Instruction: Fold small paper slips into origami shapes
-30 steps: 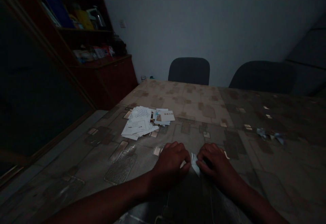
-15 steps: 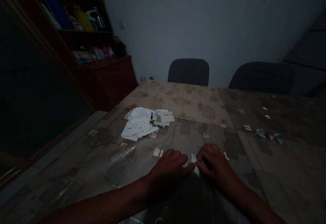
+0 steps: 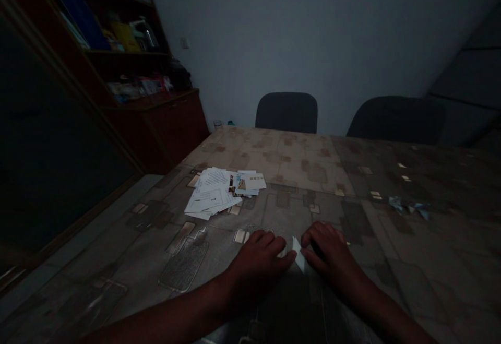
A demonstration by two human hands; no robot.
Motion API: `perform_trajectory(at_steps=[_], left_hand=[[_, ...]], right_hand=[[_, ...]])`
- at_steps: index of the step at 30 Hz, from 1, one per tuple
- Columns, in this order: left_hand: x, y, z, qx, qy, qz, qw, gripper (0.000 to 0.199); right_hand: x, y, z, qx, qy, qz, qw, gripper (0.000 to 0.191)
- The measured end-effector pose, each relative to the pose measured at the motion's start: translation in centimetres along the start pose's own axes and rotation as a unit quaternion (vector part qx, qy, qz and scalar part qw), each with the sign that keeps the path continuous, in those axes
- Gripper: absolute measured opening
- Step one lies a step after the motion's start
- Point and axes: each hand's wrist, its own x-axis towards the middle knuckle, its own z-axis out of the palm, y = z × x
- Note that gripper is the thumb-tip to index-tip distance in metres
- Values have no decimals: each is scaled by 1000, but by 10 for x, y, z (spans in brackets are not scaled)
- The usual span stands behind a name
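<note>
A small folded piece of white paper (image 3: 298, 254) stands upright between my two hands, near the table's front. My left hand (image 3: 263, 257) has its fingers curled, with the thumb tip at the paper's left side. From the other side my right hand (image 3: 327, 246) closes thumb and fingers at the paper's right edge. The dim light hides how firmly each hand grips it. Beyond my left hand lies a loose pile of printed papers and cards (image 3: 213, 192), several of them overlapping.
A patterned cloth covers the table (image 3: 274, 151). Crumpled paper pieces (image 3: 409, 207) lie at the right. Two dark chairs (image 3: 287, 111) stand along the far side. A wooden cabinet (image 3: 172, 127) with filled shelves is at the left, and a glass (image 3: 217, 124) shows beyond the far edge.
My hands have drawn slightly apart, and more of the folded paper shows between them. The view has shifted a little; the pile of papers lies as before.
</note>
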Motion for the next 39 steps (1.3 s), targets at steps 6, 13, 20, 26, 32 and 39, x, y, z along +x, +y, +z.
perform_trajectory(at_steps=[6, 13, 20, 26, 32, 39], left_hand=[[-3, -3, 0, -18, 22, 9, 1000, 36], [-1, -3, -4, -21, 25, 14, 999, 33], [-3, -4, 6, -14, 73, 4, 997, 31], [-5, -5, 10, -26, 97, 6, 995, 32], [-4, -5, 13, -41, 118, -3, 992, 22], [2, -6, -6, -241, 110, -100, 959, 22]], right_hand=[[0, -2, 3, 11, 10, 10, 1000, 6], [-1, -1, 7, 7, 23, 42, 999, 7], [1, -2, 3, 22, 18, 66, 997, 12], [5, -10, 4, -11, 18, 86, 996, 9], [8, -12, 4, -11, -4, 89, 996, 4], [8, -10, -5, 109, 19, 29, 993, 8]])
